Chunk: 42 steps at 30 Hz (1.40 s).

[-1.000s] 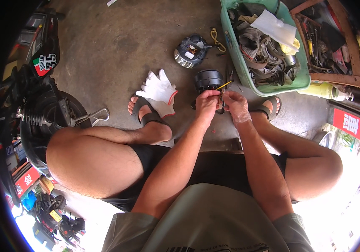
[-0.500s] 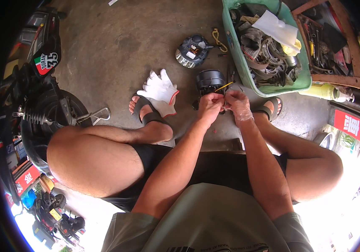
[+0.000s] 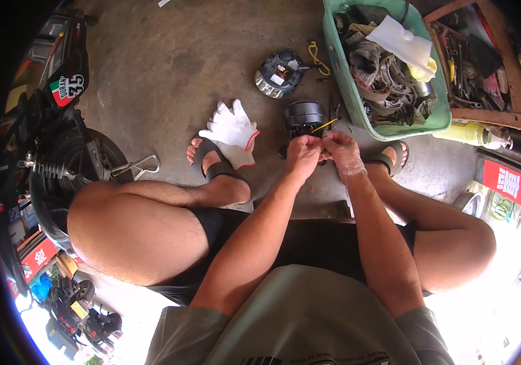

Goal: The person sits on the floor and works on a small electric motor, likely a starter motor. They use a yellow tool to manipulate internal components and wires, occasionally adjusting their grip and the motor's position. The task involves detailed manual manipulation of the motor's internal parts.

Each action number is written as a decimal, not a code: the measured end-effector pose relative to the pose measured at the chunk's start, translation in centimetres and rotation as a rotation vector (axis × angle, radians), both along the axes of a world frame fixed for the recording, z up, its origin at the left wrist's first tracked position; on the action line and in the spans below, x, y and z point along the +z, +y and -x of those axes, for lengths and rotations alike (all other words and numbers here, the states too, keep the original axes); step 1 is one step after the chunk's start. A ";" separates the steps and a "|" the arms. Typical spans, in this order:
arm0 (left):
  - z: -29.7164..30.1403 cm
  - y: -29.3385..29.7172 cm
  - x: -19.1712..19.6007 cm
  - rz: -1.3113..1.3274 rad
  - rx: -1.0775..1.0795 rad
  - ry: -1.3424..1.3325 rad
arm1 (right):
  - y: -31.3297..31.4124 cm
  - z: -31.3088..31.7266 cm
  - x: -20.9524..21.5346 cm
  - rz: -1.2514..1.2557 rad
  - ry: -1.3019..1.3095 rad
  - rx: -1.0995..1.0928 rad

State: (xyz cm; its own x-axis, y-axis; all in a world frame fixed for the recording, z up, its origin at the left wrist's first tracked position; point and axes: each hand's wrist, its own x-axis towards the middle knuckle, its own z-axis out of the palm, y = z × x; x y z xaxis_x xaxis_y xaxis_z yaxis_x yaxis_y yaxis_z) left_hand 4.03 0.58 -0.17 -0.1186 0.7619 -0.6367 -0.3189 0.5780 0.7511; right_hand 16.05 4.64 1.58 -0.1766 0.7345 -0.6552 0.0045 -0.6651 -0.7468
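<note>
My bare left hand (image 3: 305,154) and my right hand (image 3: 342,152), in a thin clear plastic glove, meet in front of me with their fingertips pinched together. What lies between the fingertips is too small to make out. Just beyond them a black ribbed cylindrical part (image 3: 305,114) sits on the floor, partly covered by my left hand. A thin yellow stick or wire (image 3: 325,125) slants up from beside my fingers. Farther off rests a round black housing with a silvery rim (image 3: 277,74).
White knit gloves with red cuffs (image 3: 231,126) lie by my left foot. A green tub (image 3: 342,79) full of used parts stands at the far right, beside a rusty frame (image 3: 491,115) holding tools. A yellow cord (image 3: 317,58) lies near the tub. A motorcycle wheel (image 3: 84,176) is at my left.
My right hand has turned slightly and its fingertips have drawn closer to those of my left hand. The objects on the floor have not moved.
</note>
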 end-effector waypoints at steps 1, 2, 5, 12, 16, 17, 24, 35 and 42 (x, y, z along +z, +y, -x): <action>-0.1 -0.1 -0.1 -0.006 0.004 0.001 | 0.0 -0.1 -0.2 0.004 -0.003 -0.016; -0.2 0.0 0.0 -0.012 0.007 0.002 | -0.1 -0.1 -0.1 0.008 -0.007 -0.032; -0.5 0.0 0.0 0.018 0.085 0.034 | -0.1 0.1 0.5 0.023 -0.017 -0.105; -0.4 -0.2 0.0 -0.052 0.098 -0.059 | 0.1 0.0 1.0 0.036 0.064 -0.137; -0.3 0.1 1.2 -0.040 0.038 -0.069 | 0.2 -0.5 -0.4 -0.042 0.056 -0.094; -0.3 0.0 1.1 -0.034 0.041 -0.076 | 0.2 -0.3 -0.4 -0.050 0.068 -0.093; 0.2 0.1 1.4 -0.044 0.086 -0.186 | 0.2 0.3 0.6 -0.061 0.042 -0.065; -0.1 -0.1 0.0 -0.137 0.064 0.029 | 0.7 -0.1 0.9 -0.157 -0.193 0.008; -0.4 -0.5 -1.0 -0.204 0.002 0.142 | 0.6 -0.3 0.5 -0.213 -0.255 0.044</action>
